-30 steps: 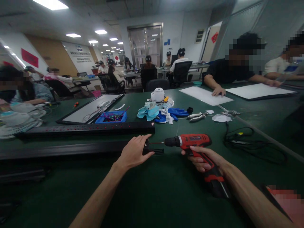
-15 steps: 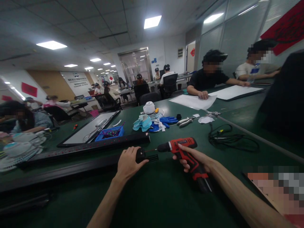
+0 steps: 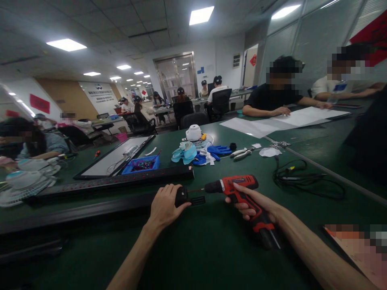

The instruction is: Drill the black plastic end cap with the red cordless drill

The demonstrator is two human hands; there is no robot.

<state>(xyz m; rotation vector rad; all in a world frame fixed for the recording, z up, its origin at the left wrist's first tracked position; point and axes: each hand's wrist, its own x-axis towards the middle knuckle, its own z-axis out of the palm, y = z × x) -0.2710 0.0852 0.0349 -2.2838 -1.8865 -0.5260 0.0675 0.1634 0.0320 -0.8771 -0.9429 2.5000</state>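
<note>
My right hand [image 3: 250,201] grips a red and black cordless drill [image 3: 242,189], its finger at the trigger area. The drill's long thin bit [image 3: 196,189] points left at the end of a long black bar [image 3: 121,207]. My left hand [image 3: 166,203] wraps over that bar near its end cap [image 3: 182,196]. Whether the bit's tip touches the cap or sits inside it, I cannot tell. Beside the cap, a small black slotted piece [image 3: 198,200] sticks out to the right.
Behind lie a second black bar [image 3: 163,174], a blue tray [image 3: 142,164] of small parts, blue gloves [image 3: 217,151], pliers [image 3: 240,153] and fan parts [image 3: 193,133]. A black cable [image 3: 308,179] coils at the right. A co-worker [image 3: 279,90] sits across the table with white sheets [image 3: 272,123].
The view has shifted slightly, so both hands and the drill appear a little further right. Both grips look the same. The co-worker's hand has moved over the white sheets.
</note>
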